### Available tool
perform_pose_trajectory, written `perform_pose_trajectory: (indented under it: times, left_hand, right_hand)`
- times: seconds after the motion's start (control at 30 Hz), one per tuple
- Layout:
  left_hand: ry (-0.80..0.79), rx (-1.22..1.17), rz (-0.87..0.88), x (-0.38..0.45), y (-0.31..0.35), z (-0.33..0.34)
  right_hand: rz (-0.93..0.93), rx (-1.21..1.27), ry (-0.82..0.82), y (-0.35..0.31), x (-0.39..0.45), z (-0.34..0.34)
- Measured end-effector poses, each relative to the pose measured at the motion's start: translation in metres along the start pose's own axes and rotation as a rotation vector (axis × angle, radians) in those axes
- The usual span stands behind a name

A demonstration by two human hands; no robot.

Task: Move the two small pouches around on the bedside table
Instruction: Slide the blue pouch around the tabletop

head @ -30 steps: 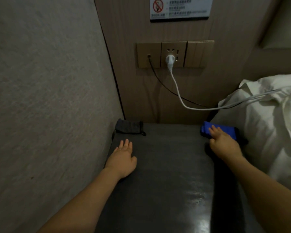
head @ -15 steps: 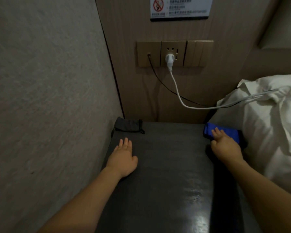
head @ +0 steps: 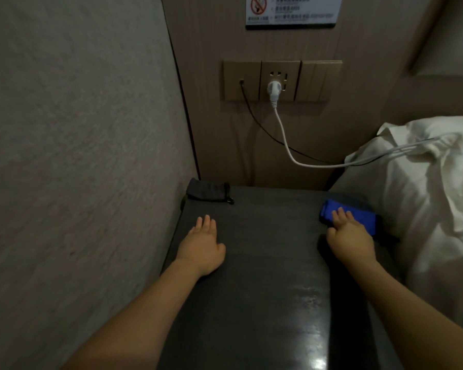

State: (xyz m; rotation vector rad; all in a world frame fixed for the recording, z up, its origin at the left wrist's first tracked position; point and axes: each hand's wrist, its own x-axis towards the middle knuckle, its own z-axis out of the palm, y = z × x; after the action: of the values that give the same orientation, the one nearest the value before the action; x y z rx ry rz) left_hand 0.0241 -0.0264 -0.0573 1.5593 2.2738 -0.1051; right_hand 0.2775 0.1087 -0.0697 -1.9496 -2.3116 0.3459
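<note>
Two spread hands, left hand (head: 202, 247) flat on dark bedside table (head: 265, 263), right hand (head: 349, 233) on blue pouch (head: 358, 213).

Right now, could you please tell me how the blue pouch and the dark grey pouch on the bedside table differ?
The blue pouch is bright, while the dark grey pouch nearly matches the bedside table. The blue pouch lies at the far right corner beside the pillow, the dark grey pouch at the far left corner by the wall. The right hand rests on the blue pouch; the left hand lies flat short of the grey one. Both are small, soft and lie flat.
</note>
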Motion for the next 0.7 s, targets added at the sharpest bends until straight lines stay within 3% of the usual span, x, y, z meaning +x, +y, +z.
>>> perform_pose_trajectory:
  times: [0.3,0.7]
  left_hand:
    - [0.016,-0.024,0.026,-0.024,0.006,0.0]
    - [0.042,-0.019,0.09,-0.032,0.002,0.015]
  right_hand:
    - [-0.291,-0.005,-0.098,-0.128,-0.035,0.026]
    - [-0.456,-0.208,-0.266,-0.213,-0.035,0.034]
